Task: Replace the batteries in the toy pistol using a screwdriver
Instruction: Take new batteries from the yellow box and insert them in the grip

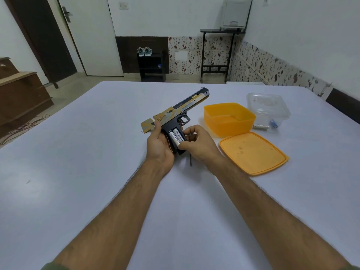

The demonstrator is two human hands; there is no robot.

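White walls (pixel 175 14) are enclosing the room, floral wallpaper (pixel 194 55) running along their base. A white door (pixel 91 36) is standing open. A black shelf (pixel 151 65) is carrying shoes (pixel 144 51); a black stand (pixel 217 53) is sitting beside it. A wooden cabinet (pixel 19 94) is standing left.

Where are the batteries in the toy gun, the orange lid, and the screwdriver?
batteries (pixel 176 137): head view, on the printed label of one cell in the open grip.
orange lid (pixel 253 152): head view, middle of its flat top.
screwdriver (pixel 191 161): head view, on its dark shaft below the right hand.
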